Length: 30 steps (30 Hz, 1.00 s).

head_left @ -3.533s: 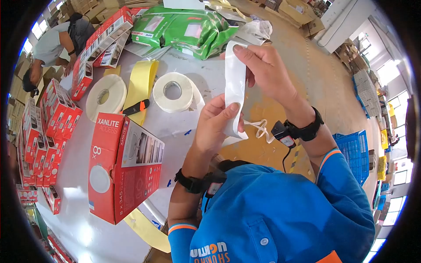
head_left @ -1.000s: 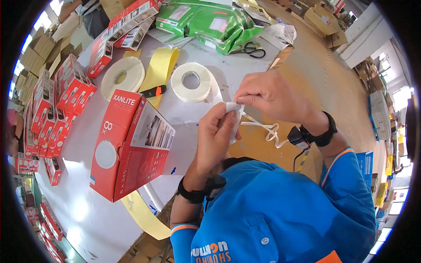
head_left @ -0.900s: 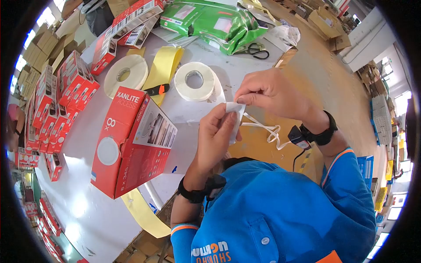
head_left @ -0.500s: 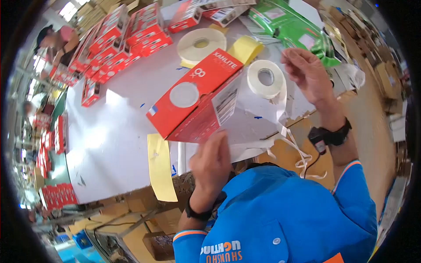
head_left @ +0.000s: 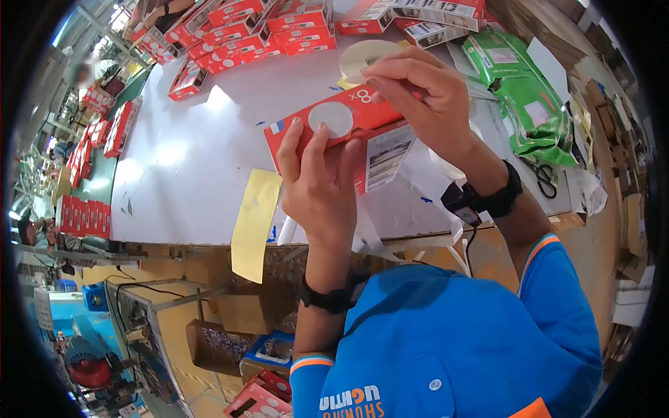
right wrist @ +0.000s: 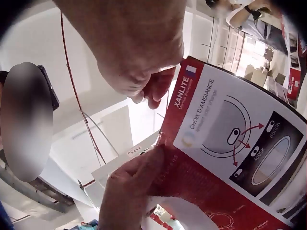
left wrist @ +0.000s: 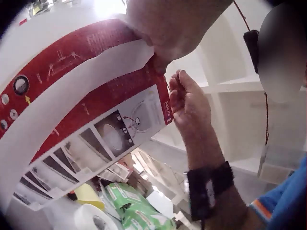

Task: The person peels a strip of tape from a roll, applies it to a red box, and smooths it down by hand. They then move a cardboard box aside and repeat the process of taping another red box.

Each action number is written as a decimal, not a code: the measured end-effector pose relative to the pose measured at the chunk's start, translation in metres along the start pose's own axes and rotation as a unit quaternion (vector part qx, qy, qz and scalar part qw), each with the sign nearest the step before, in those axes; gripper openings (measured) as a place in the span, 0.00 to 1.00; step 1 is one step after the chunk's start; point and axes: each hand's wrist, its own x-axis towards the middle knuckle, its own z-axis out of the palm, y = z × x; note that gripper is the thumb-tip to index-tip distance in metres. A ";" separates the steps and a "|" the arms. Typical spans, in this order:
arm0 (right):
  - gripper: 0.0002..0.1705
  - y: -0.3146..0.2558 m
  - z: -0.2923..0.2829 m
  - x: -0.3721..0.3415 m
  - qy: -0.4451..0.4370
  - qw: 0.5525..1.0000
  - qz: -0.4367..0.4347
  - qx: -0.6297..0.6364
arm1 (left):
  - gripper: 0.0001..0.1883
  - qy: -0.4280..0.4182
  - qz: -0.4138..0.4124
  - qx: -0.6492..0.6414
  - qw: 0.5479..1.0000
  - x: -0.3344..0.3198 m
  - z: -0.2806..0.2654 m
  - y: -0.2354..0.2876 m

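Observation:
A red printed box (head_left: 362,115) tilts over the table. My left hand (head_left: 320,188) grips it at the edge, fingers over the face with the white disc print and thumb on the side. A white tape strip (left wrist: 72,100) ends at this hand and trails across the box's side in the left wrist view. Past the box's other end, my right hand (head_left: 432,97) is raised with fingers loosely bent; in the left wrist view the same hand (left wrist: 192,108) shows nothing held. The right wrist view shows the box (right wrist: 230,143) close beside both hands.
Stacked red boxes (head_left: 300,24) line the back of the table. A tape roll (head_left: 359,59) is partly behind my right hand. A green bag (head_left: 526,104) and black scissors (head_left: 546,181) lie to the right. Yellow paper (head_left: 256,223) hangs over the front edge.
Earlier both hands held the white strip before me, with the box standing on the table. The right hand then let go, the view swung left, and now the left hand grips the tilted box.

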 end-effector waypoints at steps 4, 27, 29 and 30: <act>0.06 -0.001 0.002 0.005 0.002 0.992 -0.095 -0.084 | 0.17 0.030 -0.013 -0.034 0.999 -0.002 0.007 -0.002; 0.14 0.007 -0.005 -0.023 -0.141 0.951 -0.240 -0.133 | 0.16 0.044 0.002 -0.027 0.999 -0.005 0.011 -0.004; 0.13 0.006 -0.006 -0.024 -0.146 0.946 -0.249 -0.151 | 0.16 0.047 0.009 -0.024 0.999 -0.005 0.011 -0.004; 0.13 0.006 -0.007 -0.025 -0.147 0.944 -0.251 -0.154 | 0.17 0.047 0.009 -0.025 0.999 -0.005 0.011 -0.005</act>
